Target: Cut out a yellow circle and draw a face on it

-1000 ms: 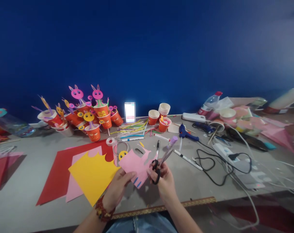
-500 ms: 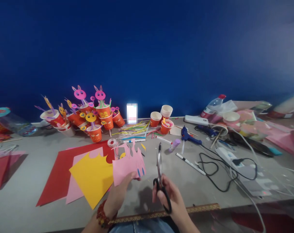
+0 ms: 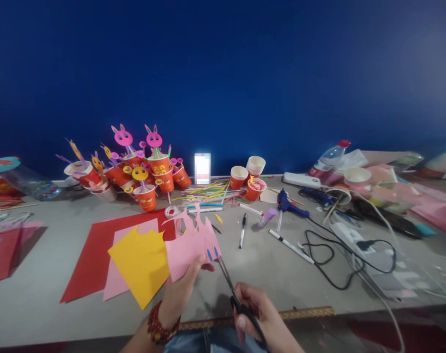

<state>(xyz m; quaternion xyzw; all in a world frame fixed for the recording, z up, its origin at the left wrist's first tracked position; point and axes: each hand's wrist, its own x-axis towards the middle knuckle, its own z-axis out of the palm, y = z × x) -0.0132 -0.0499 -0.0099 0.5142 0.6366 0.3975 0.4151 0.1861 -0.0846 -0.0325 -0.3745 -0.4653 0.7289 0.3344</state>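
Pinched in my left hand (image 3: 188, 284) is a pink paper sheet (image 3: 184, 250) with a jagged, cut-out upper edge and two small blue ovals near its right edge. My right hand (image 3: 258, 309) is wrapped round the black handles of a pair of scissors (image 3: 228, 278). The scissor blades point up and left, their tips at the right edge of the pink paper beside the blue ovals. Left of my left hand, a yellow sheet (image 3: 140, 264) with scalloped cuts lies over a paler pink sheet (image 3: 111, 269) and a red sheet (image 3: 79, 267).
Red cups with paper animal figures (image 3: 146, 196) stand at the back left. Behind the pink paper lie coloured sticks (image 3: 208, 191) and a tape roll (image 3: 171, 211). A pen (image 3: 242, 230), a marker (image 3: 291, 246), a blue glue gun (image 3: 292, 206) and a power strip (image 3: 350, 240) lie on the right.
The scissors have swung left and down, so their tips now meet the pink paper's right edge. The pen behind them has come fully into view. The view has shifted slightly.
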